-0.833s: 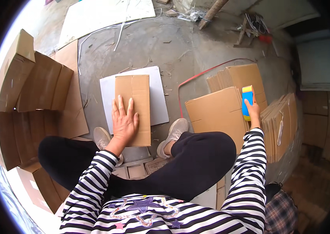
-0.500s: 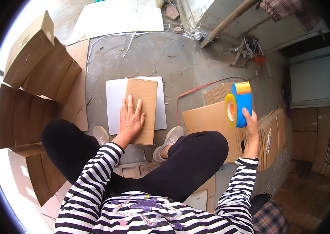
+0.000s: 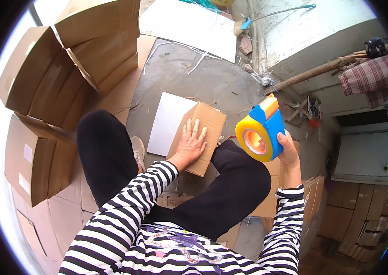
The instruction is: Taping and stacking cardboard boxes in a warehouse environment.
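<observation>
Between my knees, a brown cardboard box (image 3: 211, 130) rests partly over a white board (image 3: 168, 117) on the floor. My left hand (image 3: 190, 145) lies flat on top of the box, fingers stretched out. Off to the right and raised above my knee, my right hand (image 3: 286, 150) grips a blue and orange tape dispenser (image 3: 274, 130). A wide roll of yellow tape (image 3: 247, 149) is mounted on its side facing the box. The dispenser is apart from the box.
Cardboard boxes (image 3: 42, 82) stand stacked on the left. Flattened cardboard (image 3: 312, 197) leans at the right, partly behind my right arm. A large white sheet (image 3: 194, 27) and loose white strapping lie farther off. A wooden pole (image 3: 313, 75) slants at the far right.
The view has swung, so the scene sits differently. The tape dispenser has turned and come closer to the box. My left hand stays flat on the box.
</observation>
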Motion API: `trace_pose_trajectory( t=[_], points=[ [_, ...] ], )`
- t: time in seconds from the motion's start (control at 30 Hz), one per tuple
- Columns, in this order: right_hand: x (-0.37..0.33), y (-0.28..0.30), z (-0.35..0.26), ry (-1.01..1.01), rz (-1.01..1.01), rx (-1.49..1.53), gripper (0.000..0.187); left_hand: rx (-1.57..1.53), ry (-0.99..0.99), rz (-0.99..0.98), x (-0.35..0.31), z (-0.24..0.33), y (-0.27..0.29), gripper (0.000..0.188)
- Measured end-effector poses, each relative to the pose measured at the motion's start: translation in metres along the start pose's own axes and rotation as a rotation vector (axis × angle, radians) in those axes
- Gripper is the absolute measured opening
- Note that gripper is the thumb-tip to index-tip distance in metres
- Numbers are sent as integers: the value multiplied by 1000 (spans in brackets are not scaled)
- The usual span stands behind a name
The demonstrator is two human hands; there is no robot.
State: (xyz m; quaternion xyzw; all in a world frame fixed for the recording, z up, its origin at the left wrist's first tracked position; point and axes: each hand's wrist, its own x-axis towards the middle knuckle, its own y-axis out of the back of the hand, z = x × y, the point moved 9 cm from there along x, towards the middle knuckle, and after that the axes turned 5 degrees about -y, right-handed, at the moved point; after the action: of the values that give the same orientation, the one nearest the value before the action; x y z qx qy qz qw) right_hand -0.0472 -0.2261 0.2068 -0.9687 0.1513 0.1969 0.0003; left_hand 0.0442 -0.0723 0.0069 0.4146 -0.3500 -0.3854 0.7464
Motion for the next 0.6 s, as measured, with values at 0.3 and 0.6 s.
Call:
trace_pose_trajectory(
  t=[0.3, 0.6],
  points=[
    [116, -34, 58, -248, -123, 30, 56, -29, -73, 94, 2, 6, 14, 51],
    [147, -55, 89, -336, -184, -174, 58, -403, 13, 279, -1, -12, 33, 28]
  ],
)
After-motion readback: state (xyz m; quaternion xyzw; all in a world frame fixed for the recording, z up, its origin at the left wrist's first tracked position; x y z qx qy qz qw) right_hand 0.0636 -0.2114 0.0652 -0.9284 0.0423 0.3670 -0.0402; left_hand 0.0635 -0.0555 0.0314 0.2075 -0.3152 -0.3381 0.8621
